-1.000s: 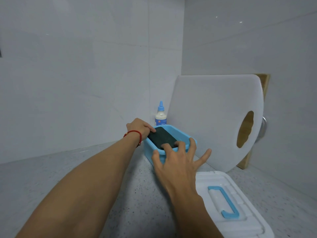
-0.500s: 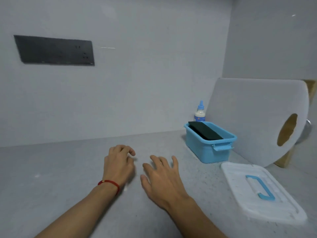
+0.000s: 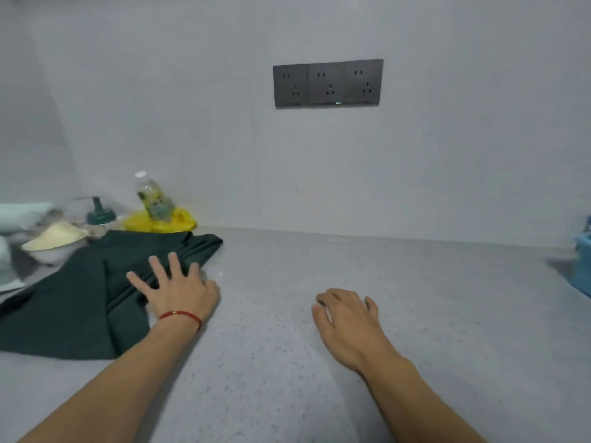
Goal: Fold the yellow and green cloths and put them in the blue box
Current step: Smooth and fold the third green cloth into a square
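1. Green cloth (image 3: pixel 80 292): spread rumpled toward the counter's (image 3: pixel 319 314) left edge.
2. Left hand (image 3: pixel 179 290): laid on the cloth's right edge, fingers splayed, nothing gripped.
3. Right hand (image 3: pixel 347 318): rested on bare counter, fingers loosely curled, nothing held.
4. Blue box (image 3: pixel 583 266): cropped at the right edge.

A triple wall socket (image 3: pixel 327 83) hangs above the grey countertop (image 3: pixel 351 282).
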Demonstrator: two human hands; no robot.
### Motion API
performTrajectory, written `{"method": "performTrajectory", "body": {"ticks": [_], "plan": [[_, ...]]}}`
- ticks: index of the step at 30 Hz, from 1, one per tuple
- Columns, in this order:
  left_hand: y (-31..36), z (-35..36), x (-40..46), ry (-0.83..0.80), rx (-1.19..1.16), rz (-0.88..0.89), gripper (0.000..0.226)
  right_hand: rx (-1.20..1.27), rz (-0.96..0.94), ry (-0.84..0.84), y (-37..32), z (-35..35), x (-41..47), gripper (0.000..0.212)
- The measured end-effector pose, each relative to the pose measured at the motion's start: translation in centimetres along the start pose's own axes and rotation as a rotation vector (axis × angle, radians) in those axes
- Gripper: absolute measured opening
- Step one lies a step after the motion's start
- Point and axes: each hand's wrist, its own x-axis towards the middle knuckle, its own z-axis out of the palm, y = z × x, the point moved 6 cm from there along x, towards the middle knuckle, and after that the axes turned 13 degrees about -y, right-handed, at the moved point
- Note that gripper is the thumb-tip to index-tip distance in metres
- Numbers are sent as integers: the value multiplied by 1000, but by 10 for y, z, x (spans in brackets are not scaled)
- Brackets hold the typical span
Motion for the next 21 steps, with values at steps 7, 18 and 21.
{"method": "performTrajectory", "body": {"ticks": [7,18,21], "plan": [[8,27,21,-315,-120,91,70,0,17,18,5,3,6,47],[147,13,-109,26,-204,850,23,0,58,108,5,-9,0,58],[141,11,-101,83,-229,759,23,-58,171,95,14,-8,0,56]]}}
